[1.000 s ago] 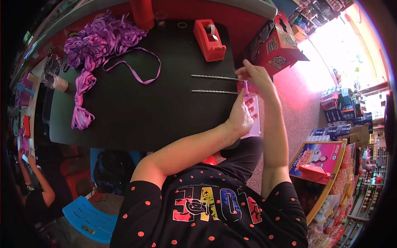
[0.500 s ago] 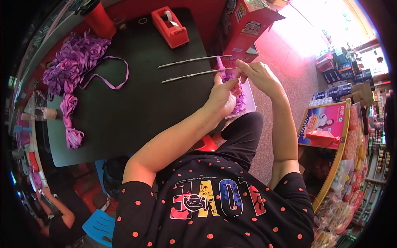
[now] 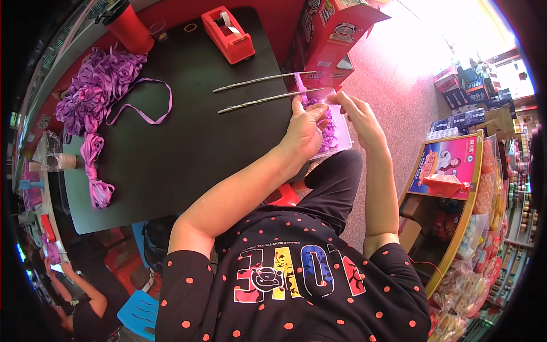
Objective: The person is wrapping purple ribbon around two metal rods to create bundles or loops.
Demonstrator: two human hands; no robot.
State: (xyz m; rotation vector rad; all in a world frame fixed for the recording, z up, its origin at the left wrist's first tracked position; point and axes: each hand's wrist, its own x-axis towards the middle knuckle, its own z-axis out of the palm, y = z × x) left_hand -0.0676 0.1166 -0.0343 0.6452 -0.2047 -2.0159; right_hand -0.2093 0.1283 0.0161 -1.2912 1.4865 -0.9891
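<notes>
Two spiral-grooved metal rods (image 3: 262, 102) lie side by side, reaching over the black table's right side. Near their right ends a flat purple ribbon (image 3: 300, 84) is looped around both. My left hand (image 3: 305, 131) is closed just below the nearer rod, thumb and fingers pinching the ribbon's lower part. To its right, my right hand (image 3: 364, 122) is raised with fingers bent together toward the left one; whatever its fingertips hold is too small to make out. Under both hands sits a translucent box (image 3: 344, 137) of small purple ribbon pieces (image 3: 329, 134).
A heap of purple ribbon (image 3: 99, 85) lies on the black table (image 3: 188, 165), one strand curling right. A red tape dispenser (image 3: 229, 37) and red tumbler (image 3: 130, 28) stand at the back. A red carton (image 3: 325, 34) is beyond the rods, a display shelf (image 3: 450, 228) at right. Another person (image 3: 85, 302) sits lower left.
My right hand has moved away from the rods, slightly right and down, apart from the ribbon loop. My left hand stays at the nearer rod. The view has shifted a little.
</notes>
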